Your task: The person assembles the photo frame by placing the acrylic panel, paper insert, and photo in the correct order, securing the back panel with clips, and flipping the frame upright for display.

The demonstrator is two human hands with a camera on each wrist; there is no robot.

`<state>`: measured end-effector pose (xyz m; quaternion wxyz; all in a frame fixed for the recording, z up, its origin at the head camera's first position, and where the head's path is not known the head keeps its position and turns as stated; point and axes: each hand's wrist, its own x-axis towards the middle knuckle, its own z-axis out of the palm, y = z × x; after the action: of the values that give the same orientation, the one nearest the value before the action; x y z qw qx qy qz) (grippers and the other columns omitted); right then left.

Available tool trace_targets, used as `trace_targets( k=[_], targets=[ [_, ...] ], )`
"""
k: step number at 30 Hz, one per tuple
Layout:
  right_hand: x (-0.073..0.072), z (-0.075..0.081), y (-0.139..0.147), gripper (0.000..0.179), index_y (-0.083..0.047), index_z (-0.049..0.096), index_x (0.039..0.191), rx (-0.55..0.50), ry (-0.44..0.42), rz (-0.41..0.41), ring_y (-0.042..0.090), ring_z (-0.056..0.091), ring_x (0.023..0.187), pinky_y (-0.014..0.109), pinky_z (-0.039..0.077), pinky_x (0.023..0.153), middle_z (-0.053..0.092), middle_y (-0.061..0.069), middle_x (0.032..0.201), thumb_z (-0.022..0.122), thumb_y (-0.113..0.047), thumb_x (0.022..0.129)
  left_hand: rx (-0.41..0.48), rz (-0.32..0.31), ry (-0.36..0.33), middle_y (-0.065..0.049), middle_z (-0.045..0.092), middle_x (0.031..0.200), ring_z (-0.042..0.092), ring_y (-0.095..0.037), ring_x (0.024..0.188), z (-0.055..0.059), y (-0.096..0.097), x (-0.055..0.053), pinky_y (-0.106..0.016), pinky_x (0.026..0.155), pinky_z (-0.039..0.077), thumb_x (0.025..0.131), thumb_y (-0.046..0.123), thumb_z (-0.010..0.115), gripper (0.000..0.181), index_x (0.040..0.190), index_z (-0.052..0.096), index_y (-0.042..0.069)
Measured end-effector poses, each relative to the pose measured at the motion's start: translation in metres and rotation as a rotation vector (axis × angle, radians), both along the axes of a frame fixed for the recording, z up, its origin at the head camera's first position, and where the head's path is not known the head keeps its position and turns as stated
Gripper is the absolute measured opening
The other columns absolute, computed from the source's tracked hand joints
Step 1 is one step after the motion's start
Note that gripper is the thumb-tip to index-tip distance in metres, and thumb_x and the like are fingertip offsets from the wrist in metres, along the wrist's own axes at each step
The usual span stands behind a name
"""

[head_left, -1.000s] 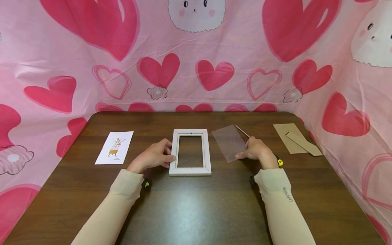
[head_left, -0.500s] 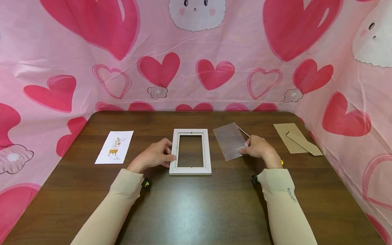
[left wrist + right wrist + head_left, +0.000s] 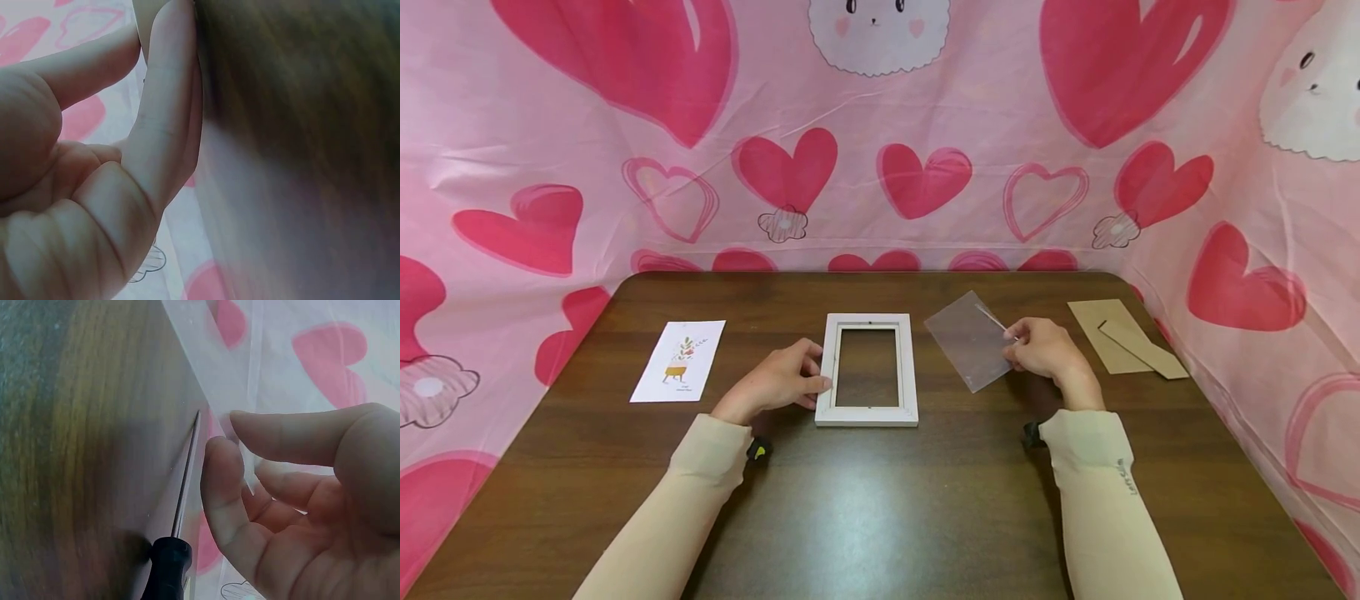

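A white picture frame (image 3: 907, 375) lies flat on the table. My left hand (image 3: 778, 382) holds its left side, thumb on top and fingers against the outer edge. In the left wrist view only a pale strip of the frame (image 3: 145, 15) shows between thumb and finger. To the right, my right hand (image 3: 1047, 350) pinches a clear plastic sheet (image 3: 962, 342) by its right corner, raised and tilted above the table. Below that hand lies a screwdriver (image 3: 167, 565) with a black handle and thin metal shaft; the head view shows only its shaft (image 3: 988, 317).
A white card (image 3: 679, 362) with a printed plant drawing lies at the left. At the right, a brown backing board (image 3: 1093, 321) lies under a board strip (image 3: 1142, 350). Pink heart-patterned cloth (image 3: 925, 242) surrounds the brown table (image 3: 865, 508) on the far sides.
My right hand has taken hold of the plastic sheet and lifted it off the table, moving slightly right and turning it. The left hand and the picture frame stay in place.
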<state>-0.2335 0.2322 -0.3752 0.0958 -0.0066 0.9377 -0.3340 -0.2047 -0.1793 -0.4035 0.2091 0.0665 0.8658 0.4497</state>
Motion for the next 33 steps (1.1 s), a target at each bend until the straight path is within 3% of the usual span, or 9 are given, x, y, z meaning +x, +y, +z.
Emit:
trace_targets(
  k=[12, 18, 21, 24, 33],
  targets=[
    [0.002, 0.006, 0.0, 0.028, 0.004, 0.062, 0.118, -0.059, 0.004, -0.052, 0.014, 0.069, 0.069, 0.027, 0.053, 0.065, 0.068, 0.009, 0.086, 0.066, -0.01, 0.094, 0.018, -0.008, 0.018, -0.019, 0.065, 0.109, 0.074, -0.023, 0.078, -0.003, 0.002, 0.0, -0.038, 0.072, 0.066, 0.101, 0.01, 0.074, 0.056, 0.148, 0.046, -0.004],
    [0.005, 0.015, -0.01, 0.03, 0.007, 0.052, 0.124, -0.264, 0.021, -0.01, 0.015, 0.072, 0.078, 0.033, 0.065, 0.079, 0.069, 0.018, 0.101, 0.065, -0.007, 0.102, 0.014, -0.016, 0.032, -0.018, 0.066, 0.108, 0.074, -0.022, 0.075, -0.003, 0.003, 0.0, -0.039, 0.072, 0.066, 0.101, 0.011, 0.073, 0.057, 0.149, 0.046, -0.004],
    [0.006, 0.018, -0.025, 0.03, 0.008, 0.047, 0.126, -0.4, 0.019, 0.036, 0.017, 0.072, 0.082, 0.04, 0.065, 0.085, 0.066, 0.022, 0.106, 0.064, -0.004, 0.104, 0.018, -0.013, 0.036, -0.018, 0.066, 0.108, 0.074, -0.022, 0.074, -0.003, 0.003, 0.001, -0.038, 0.071, 0.066, 0.101, 0.01, 0.073, 0.057, 0.149, 0.045, -0.005],
    [0.008, 0.021, -0.046, 0.032, 0.007, 0.044, 0.127, -0.507, 0.005, 0.077, 0.019, 0.072, 0.086, 0.039, 0.065, 0.088, 0.064, 0.022, 0.109, 0.064, -0.004, 0.105, 0.031, -0.012, 0.048, -0.019, 0.067, 0.106, 0.075, -0.023, 0.073, -0.003, 0.004, 0.001, -0.038, 0.07, 0.066, 0.102, 0.008, 0.072, 0.057, 0.149, 0.045, -0.008],
    [0.019, 0.017, -0.098, 0.042, 0.007, 0.038, 0.134, -0.693, -0.066, 0.14, 0.026, 0.073, 0.087, 0.043, 0.064, 0.09, 0.06, 0.027, 0.115, 0.066, 0.002, 0.102, 0.027, -0.023, 0.061, -0.019, 0.067, 0.106, 0.075, -0.022, 0.072, -0.005, 0.004, 0.0, -0.038, 0.069, 0.066, 0.102, 0.008, 0.072, 0.055, 0.148, 0.046, -0.008]
  ],
)
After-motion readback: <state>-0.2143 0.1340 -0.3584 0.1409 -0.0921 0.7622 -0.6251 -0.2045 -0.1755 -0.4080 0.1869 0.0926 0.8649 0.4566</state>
